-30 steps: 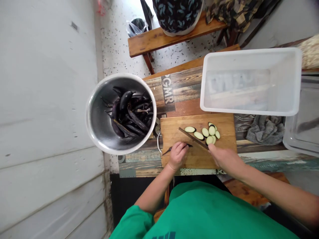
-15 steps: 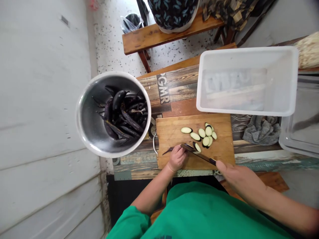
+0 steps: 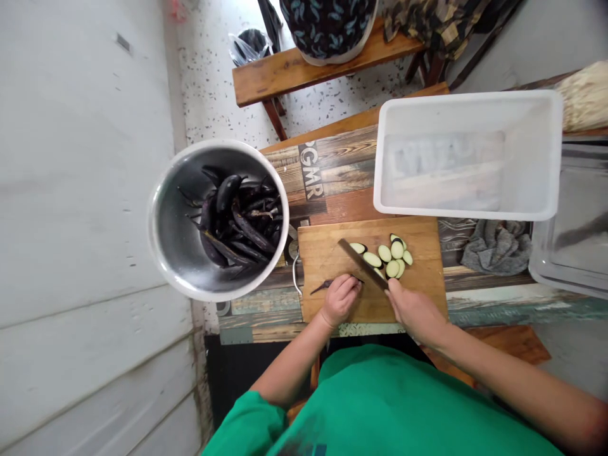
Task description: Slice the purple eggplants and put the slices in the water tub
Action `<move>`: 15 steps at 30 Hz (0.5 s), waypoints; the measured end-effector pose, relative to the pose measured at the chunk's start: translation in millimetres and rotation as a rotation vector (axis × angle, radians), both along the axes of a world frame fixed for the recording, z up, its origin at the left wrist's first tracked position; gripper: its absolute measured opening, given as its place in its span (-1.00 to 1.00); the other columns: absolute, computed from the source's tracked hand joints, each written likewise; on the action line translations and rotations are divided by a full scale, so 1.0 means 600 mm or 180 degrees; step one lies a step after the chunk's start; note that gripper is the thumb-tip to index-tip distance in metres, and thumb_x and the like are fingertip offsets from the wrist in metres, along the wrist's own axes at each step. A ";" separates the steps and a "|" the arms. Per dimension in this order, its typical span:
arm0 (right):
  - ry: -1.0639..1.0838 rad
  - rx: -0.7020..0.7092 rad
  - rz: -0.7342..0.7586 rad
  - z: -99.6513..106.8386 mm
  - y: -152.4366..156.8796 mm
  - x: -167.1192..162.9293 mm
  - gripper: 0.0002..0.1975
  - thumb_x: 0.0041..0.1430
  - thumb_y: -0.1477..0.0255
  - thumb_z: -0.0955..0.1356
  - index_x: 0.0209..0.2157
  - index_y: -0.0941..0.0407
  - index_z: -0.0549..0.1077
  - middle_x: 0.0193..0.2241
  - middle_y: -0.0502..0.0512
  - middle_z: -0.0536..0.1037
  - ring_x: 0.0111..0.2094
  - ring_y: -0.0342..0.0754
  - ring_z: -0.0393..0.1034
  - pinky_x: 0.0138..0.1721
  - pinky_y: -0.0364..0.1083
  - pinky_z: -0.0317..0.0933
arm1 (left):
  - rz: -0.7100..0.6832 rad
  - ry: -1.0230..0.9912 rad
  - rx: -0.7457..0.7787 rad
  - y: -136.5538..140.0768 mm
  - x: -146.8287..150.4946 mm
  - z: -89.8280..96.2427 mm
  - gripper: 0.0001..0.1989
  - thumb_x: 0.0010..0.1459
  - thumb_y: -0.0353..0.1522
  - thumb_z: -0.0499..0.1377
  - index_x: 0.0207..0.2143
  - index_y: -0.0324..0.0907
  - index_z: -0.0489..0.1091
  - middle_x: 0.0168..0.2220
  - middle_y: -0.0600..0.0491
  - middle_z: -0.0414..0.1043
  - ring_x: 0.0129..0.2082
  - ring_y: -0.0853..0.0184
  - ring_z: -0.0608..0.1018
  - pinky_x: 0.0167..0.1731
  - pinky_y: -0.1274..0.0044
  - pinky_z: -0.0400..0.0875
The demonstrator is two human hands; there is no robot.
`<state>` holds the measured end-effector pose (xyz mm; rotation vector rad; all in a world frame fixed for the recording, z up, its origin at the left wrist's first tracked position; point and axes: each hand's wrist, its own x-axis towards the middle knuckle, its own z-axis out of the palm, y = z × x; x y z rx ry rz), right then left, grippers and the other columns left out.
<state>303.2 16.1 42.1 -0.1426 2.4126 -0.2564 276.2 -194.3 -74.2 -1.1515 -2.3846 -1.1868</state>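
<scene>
My left hand (image 3: 341,300) is closed over a dark eggplant (image 3: 322,287) on the wooden cutting board (image 3: 323,253). The eggplant's thin stem end sticks out on the left, and its middle is hidden under my fingers. In my right hand (image 3: 414,310) is a knife (image 3: 360,261), its blade slanting up and left across the board beside the cut slices. Several pale oval eggplant slices (image 3: 397,251) with dark skin edges lie on the board right of the blade. One slice is partly covered by the blade.
A metal bowl (image 3: 168,244) of whole eggplants (image 3: 249,228) stands on the left. Beyond the board is a white plastic bin (image 3: 468,212), with a grey cloth (image 3: 496,250) and a clear container (image 3: 565,266) to the right. A wooden bench (image 3: 266,82) stands behind the table.
The knife and my right hand have moved up and left, away from the eggplant's cut end and over to the slices. My left hand stays in nearly the same place.
</scene>
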 end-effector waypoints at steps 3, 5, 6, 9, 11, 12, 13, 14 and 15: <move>0.0240 -0.0027 0.0119 0.004 0.025 0.020 -0.82 0.28 0.66 0.20 -0.21 0.17 0.37 -0.48 0.11 0.58 -0.49 -0.05 0.48 -0.52 -0.08 -0.14 | 0.0032 -0.0072 -0.0038 -0.002 0.002 -0.004 -0.86 0.37 -0.49 0.13 -0.16 -0.19 0.50 -0.18 -0.07 0.60 -0.09 0.25 0.61 -0.14 0.37 0.61; 0.0410 -0.0209 0.0355 0.016 0.042 0.038 -0.77 0.18 0.73 0.23 -0.24 0.14 0.35 -0.49 0.07 0.57 -0.50 -0.07 0.47 -0.51 -0.10 -0.10 | -0.0008 -0.0055 -0.0042 -0.003 0.002 -0.006 -0.83 0.39 -0.49 0.10 -0.19 -0.20 0.50 -0.18 -0.08 0.60 -0.10 0.26 0.61 -0.12 0.36 0.61; 0.0472 -0.0277 0.0456 0.022 0.048 0.046 -0.75 0.14 0.75 0.23 -0.25 0.13 0.34 -0.48 0.05 0.57 -0.50 -0.08 0.47 -0.51 -0.12 -0.08 | -0.0035 -0.0029 -0.0034 -0.004 0.002 -0.006 -0.80 0.40 -0.49 0.08 -0.21 -0.20 0.50 -0.18 -0.08 0.60 -0.11 0.26 0.61 -0.12 0.34 0.61; 0.0498 -0.0248 0.0575 0.033 0.058 0.059 -0.71 0.10 0.78 0.24 -0.28 0.12 0.35 -0.49 0.03 0.57 -0.51 -0.09 0.48 -0.53 -0.14 -0.04 | -0.0090 0.0055 -0.0016 -0.007 0.001 -0.004 -0.75 0.41 -0.50 0.03 -0.24 -0.20 0.50 -0.20 -0.08 0.60 -0.11 0.25 0.62 -0.12 0.32 0.62; 0.0475 -0.0209 0.0586 0.033 0.060 0.061 -0.72 0.11 0.78 0.25 -0.29 0.12 0.35 -0.49 0.03 0.58 -0.51 -0.09 0.49 -0.53 -0.15 -0.03 | -0.0024 0.0128 -0.0001 -0.010 0.000 -0.001 -0.77 0.41 -0.50 0.05 -0.21 -0.22 0.50 -0.18 -0.09 0.60 -0.07 0.23 0.61 -0.10 0.32 0.62; 0.0481 -0.0204 0.0591 0.031 0.060 0.061 -0.72 0.12 0.78 0.25 -0.29 0.12 0.36 -0.49 0.02 0.57 -0.52 -0.09 0.50 -0.54 -0.15 -0.03 | 0.0054 0.0162 0.0000 -0.012 0.000 0.000 -0.79 0.40 -0.50 0.07 -0.18 -0.24 0.51 -0.17 -0.10 0.60 -0.04 0.22 0.60 -0.09 0.32 0.62; 0.0498 -0.0202 0.0601 0.030 0.061 0.062 -0.72 0.12 0.79 0.25 -0.29 0.12 0.36 -0.49 0.02 0.57 -0.52 -0.10 0.50 -0.54 -0.15 -0.03 | 0.0142 0.0196 -0.0007 -0.014 0.001 0.001 -0.82 0.39 -0.50 0.09 -0.15 -0.25 0.51 -0.16 -0.12 0.59 -0.01 0.20 0.59 -0.08 0.32 0.62; 0.0529 -0.0190 0.0616 0.028 0.061 0.064 -0.71 0.11 0.79 0.25 -0.29 0.12 0.36 -0.49 0.02 0.57 -0.52 -0.09 0.50 -0.54 -0.15 -0.03 | 0.0207 0.0230 -0.0017 -0.017 0.001 0.001 -0.83 0.39 -0.50 0.11 -0.13 -0.27 0.51 -0.15 -0.13 0.59 0.01 0.18 0.58 -0.07 0.31 0.62; 0.0568 -0.0172 0.0640 0.028 0.061 0.066 -0.69 0.10 0.80 0.24 -0.28 0.11 0.37 -0.49 0.01 0.57 -0.53 -0.09 0.50 -0.55 -0.14 -0.04 | 0.0235 0.0256 -0.0028 -0.019 0.001 0.001 -0.84 0.38 -0.50 0.12 -0.13 -0.27 0.51 -0.16 -0.13 0.59 0.01 0.17 0.58 -0.06 0.31 0.61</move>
